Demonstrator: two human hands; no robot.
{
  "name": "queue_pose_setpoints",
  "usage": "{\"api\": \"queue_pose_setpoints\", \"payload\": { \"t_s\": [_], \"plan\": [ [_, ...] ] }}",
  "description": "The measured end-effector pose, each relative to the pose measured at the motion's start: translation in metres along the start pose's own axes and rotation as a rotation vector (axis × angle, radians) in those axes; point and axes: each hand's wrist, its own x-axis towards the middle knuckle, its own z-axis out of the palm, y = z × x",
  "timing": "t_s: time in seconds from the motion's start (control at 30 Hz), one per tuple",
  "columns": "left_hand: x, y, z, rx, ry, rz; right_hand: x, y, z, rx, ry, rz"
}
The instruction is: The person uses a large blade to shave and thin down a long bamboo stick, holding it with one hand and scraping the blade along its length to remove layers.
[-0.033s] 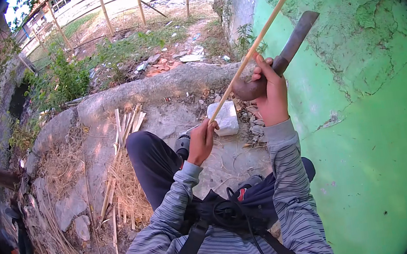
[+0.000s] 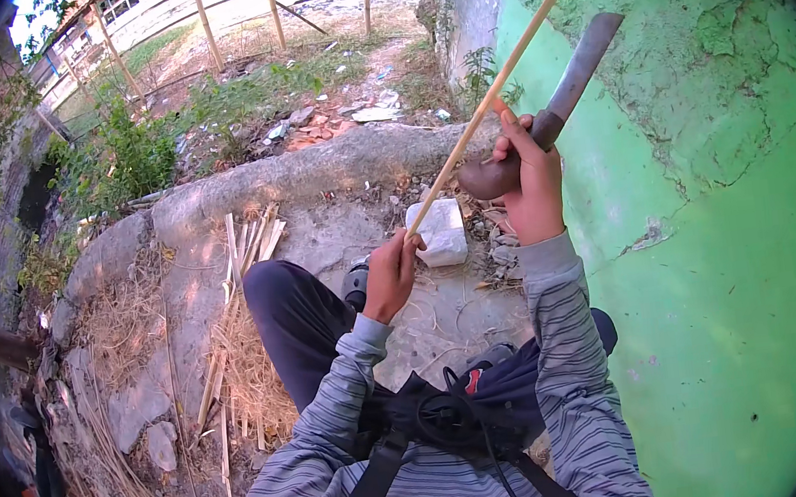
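Observation:
A long pale bamboo strip slants from the middle up toward the top right. My left hand is closed around its lower end. In my right hand is a machete, gripped by its dark, hooked wooden handle. Its broad dull blade points up and to the right, beside the strip. The thumb of that hand lies up against the strip, in front of the handle. Beneath the strip a white block rests on the ground.
Split bamboo pieces and a heap of pale shavings lie left of my bent knee. A green wall rises close on my right. Ahead runs a low concrete ledge, with rubble and plants beyond.
The machete has tilted slightly, its blade showing more of its flat side. My left hand and the strip have barely shifted.

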Motion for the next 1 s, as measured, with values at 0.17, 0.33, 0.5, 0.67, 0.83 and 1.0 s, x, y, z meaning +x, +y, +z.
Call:
{"api": "queue_pose_setpoints", "payload": {
  "t_s": [0.17, 0.33, 0.5, 0.67, 0.83, 1.0],
  "plan": [
    [0.034, 0.026, -0.034, 0.2, 0.098, -0.067, 0.012, 0.02, -0.05, -0.449, 0.005, -0.19],
    [0.058, 0.038, -0.116, 0.729, 0.127, -0.07, -0.008, 0.035, -0.127, -0.625, 0.015, -0.073],
    [0.004, 0.131, -0.211, 1.122, -0.133, -0.356, -0.048, 0.054, -0.187, -0.75, 0.038, 0.136],
    [-0.04, 0.21, -0.261, 1.293, -0.179, -0.352, -0.082, 0.104, -0.204, -0.523, -0.002, 0.343],
    [-0.026, 0.214, -0.236, 1.215, -0.349, -0.286, -0.099, 0.143, -0.188, -0.436, -0.151, 0.385],
    [-0.005, 0.183, -0.195, 1.23, -0.562, -0.201, -0.104, 0.157, -0.184, -0.395, -0.264, 0.37]
  ]
}}
